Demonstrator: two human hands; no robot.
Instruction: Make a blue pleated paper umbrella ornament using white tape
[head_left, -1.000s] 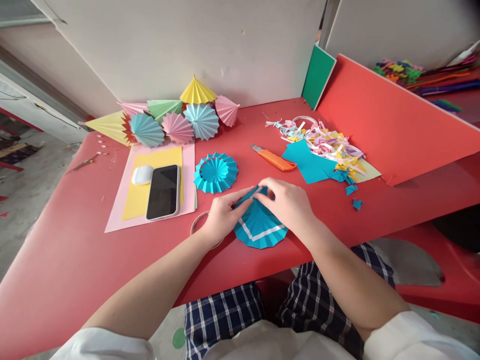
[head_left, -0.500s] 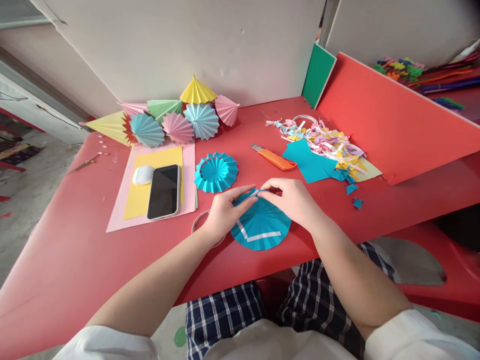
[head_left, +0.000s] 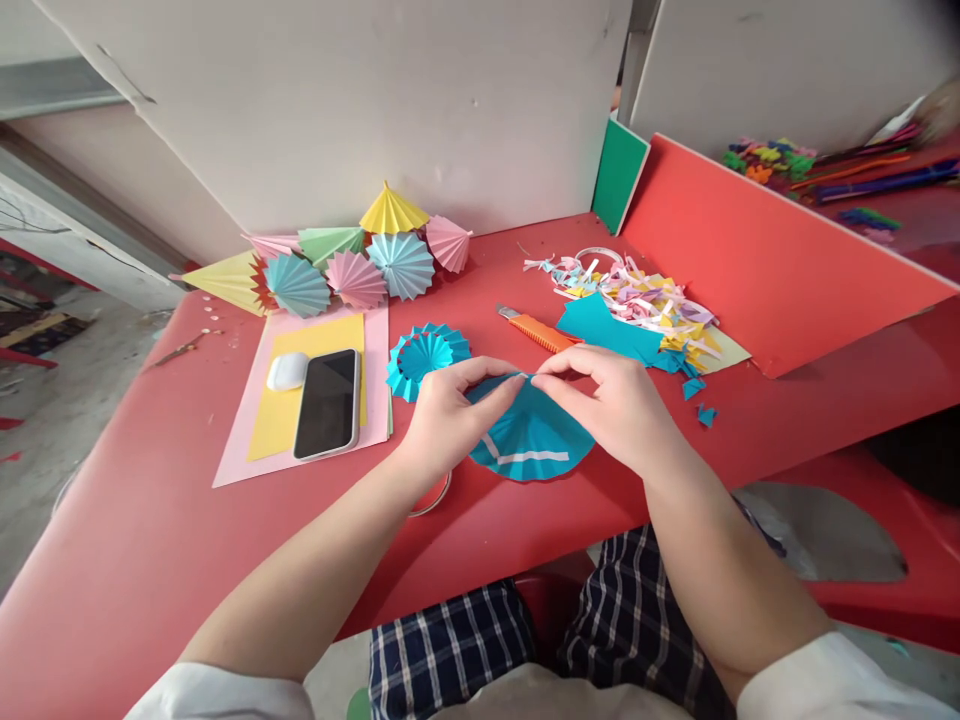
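The blue paper [head_left: 534, 428] is now farther from us. Our left hand [head_left: 450, 412] and right hand [head_left: 621, 405] pinch its far edge, apparently where we are working.

Our plaid bottoms [head_left: 450, 635] are dark navy, gridded with thin pale lines. To either side of them we wear short, loose white sleeves, left [head_left: 225, 692] and right [head_left: 817, 680]; beyond them, our left hand [head_left: 454, 410] and right hand [head_left: 611, 400] are bare.

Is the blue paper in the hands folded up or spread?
Spread: the blue paper fans out in pleats between left hand and right hand.
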